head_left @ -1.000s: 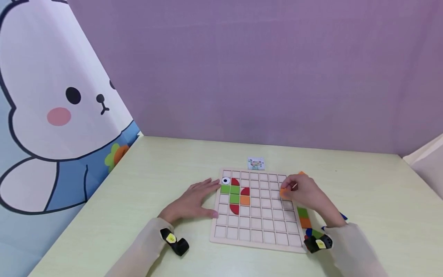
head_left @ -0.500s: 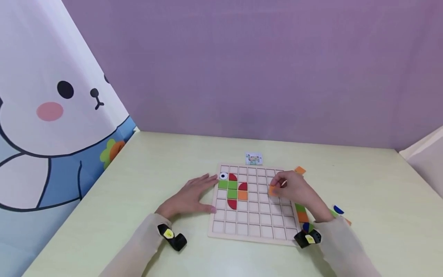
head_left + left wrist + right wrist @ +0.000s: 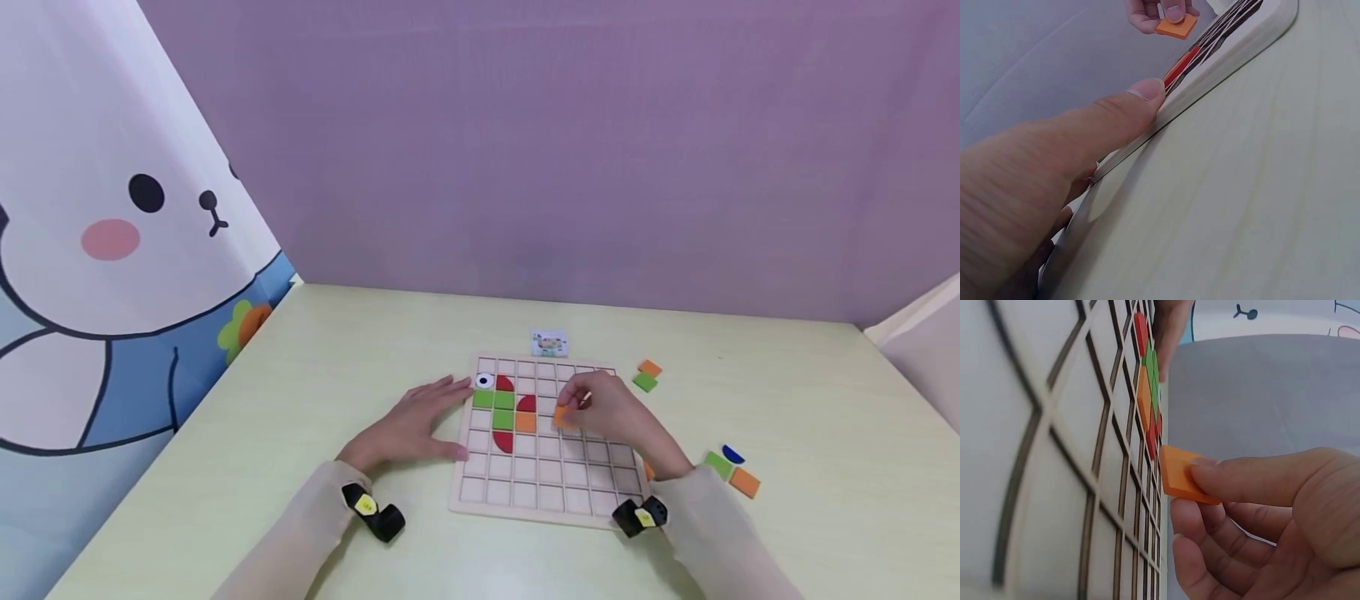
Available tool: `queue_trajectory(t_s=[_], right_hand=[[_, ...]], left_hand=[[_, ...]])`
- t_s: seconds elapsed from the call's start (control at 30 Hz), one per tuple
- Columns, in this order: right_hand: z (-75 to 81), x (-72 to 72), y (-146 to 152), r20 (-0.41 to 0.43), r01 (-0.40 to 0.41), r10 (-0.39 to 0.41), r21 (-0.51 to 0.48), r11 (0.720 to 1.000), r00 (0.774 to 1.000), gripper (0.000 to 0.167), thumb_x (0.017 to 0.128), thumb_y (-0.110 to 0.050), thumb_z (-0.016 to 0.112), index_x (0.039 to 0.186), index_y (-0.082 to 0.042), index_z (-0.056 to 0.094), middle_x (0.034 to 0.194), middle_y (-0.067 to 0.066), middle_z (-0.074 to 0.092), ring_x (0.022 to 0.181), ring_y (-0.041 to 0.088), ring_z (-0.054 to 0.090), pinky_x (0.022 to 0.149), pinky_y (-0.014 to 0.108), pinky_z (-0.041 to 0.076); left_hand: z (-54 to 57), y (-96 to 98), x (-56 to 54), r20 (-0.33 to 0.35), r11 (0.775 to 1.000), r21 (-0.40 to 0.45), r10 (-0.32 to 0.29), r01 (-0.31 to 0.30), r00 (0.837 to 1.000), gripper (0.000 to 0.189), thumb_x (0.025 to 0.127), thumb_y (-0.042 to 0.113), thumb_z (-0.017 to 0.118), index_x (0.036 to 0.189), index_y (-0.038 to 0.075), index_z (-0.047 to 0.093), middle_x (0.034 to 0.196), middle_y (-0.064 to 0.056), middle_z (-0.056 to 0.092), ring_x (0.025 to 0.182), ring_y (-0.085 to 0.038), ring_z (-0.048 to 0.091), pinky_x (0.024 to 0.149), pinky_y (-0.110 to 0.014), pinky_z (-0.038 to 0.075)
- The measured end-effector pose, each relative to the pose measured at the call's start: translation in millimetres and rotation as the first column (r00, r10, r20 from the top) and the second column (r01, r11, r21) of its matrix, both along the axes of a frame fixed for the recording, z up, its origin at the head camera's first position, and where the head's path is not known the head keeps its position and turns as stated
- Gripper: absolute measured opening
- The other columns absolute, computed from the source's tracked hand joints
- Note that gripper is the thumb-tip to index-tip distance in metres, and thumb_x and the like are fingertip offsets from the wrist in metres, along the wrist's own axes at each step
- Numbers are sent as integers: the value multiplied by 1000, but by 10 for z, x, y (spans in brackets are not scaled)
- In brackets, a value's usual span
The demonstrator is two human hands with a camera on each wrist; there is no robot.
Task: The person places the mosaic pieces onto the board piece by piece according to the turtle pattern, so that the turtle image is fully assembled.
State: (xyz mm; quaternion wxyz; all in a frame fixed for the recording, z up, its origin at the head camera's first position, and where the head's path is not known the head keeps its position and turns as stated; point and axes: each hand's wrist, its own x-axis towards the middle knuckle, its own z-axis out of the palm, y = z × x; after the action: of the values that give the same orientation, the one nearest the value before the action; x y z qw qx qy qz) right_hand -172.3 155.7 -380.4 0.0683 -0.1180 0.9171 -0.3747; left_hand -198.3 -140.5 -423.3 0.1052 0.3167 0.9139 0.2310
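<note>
My right hand point(image 3: 606, 408) pinches an orange square tile point(image 3: 1180, 474) between thumb and fingers, just above the grid board. In the head view the tile is over a cell a little right of the laid pieces. The wooden grid board point(image 3: 525, 503) bears an eye tile point(image 3: 484, 381), green squares point(image 3: 503, 419), an orange square point(image 3: 526, 422) and red quarter-round pieces point(image 3: 503, 442), all toward its left side. My left hand point(image 3: 412, 423) lies with fingers spread at the board's left edge, the thumb point(image 3: 1141, 100) touching its rim.
A small picture card point(image 3: 550, 342) lies behind the board. Right of it are an orange tile point(image 3: 650, 367) and a green tile point(image 3: 645, 382). Farther right lie a blue half-round piece point(image 3: 733, 454), a green tile point(image 3: 717, 465) and an orange tile point(image 3: 745, 482). A purple curtain hangs behind the table.
My right hand has carried the orange tile leftward across the board toward the laid pieces, uncovering loose tiles at the right. The left hand stays at the board's edge.
</note>
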Motion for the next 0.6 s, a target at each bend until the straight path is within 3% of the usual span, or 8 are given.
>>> queue_trajectory(t_s=[0.4,0.6], right_hand=[[-16,14,-175,-36,-87,85,-43,995,996,11,78,5,69,84,-4,65,76,3,61,69,14,53,63,25,47],[-18,53,-281,14,-68,69,-48,996,998,11,78,5,68,84,-4,66,79,3,62,70,14,53,64,25,47]], left_hand=[[9,51,-11,-13,1000,3,-23,23,1000,92,77,58,69,151,19,29,159,1,22,149,-26,11,119,-52,11],[-11,67,-10,-11,1000,-5,-24,24,1000,92,77,58,68,151,20,29,159,1,21,149,-25,10,119,-51,10]])
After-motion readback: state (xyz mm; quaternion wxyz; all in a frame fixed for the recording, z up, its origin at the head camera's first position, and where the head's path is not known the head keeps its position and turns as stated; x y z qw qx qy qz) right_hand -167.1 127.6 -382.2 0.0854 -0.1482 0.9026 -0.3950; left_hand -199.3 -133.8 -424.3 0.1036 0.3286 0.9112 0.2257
